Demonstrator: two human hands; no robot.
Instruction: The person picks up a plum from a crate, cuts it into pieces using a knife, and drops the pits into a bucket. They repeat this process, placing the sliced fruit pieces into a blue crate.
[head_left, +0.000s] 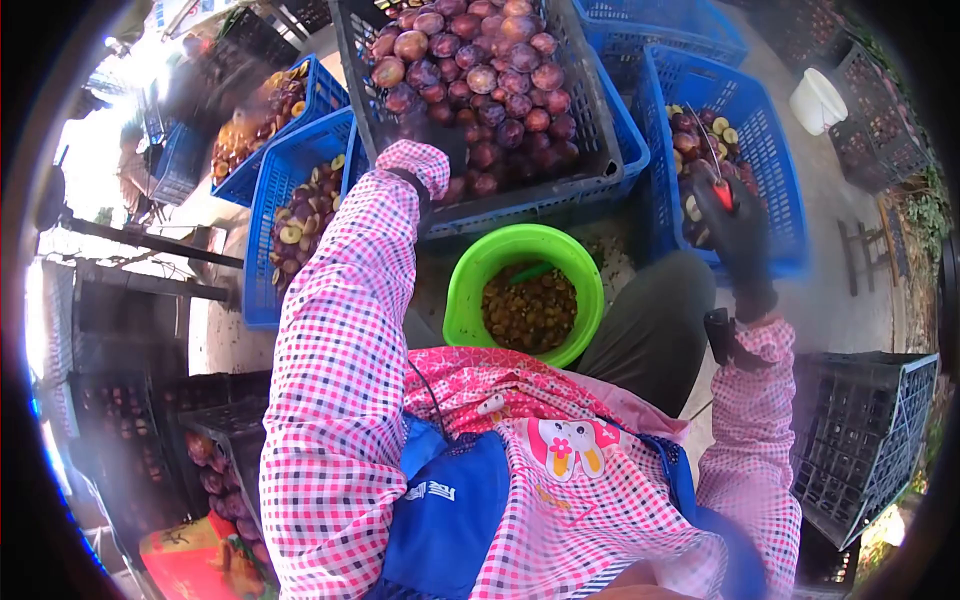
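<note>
My left hand (442,145), in a dark glove, reaches over the near left part of a black crate (598,160) full of purple-red plums (500,85). Its fingers are dark and blurred against the fruit, so I cannot make out whether they grip a plum. My right hand (738,225), also gloved, is closed round the red handle of a knife (723,193). The thin blade points up and away, over a blue crate (775,165) of halved plums (722,130). Between my knees stands a lime-green bucket (457,305) with small brown pits (525,312) and a green object inside.
To the left, blue crates (262,245) hold cut plums (305,220). A white bucket (818,102) is at the upper right. A black crate (860,440) stands by my right elbow, and stacked dark crates (120,430) of plums are at the lower left.
</note>
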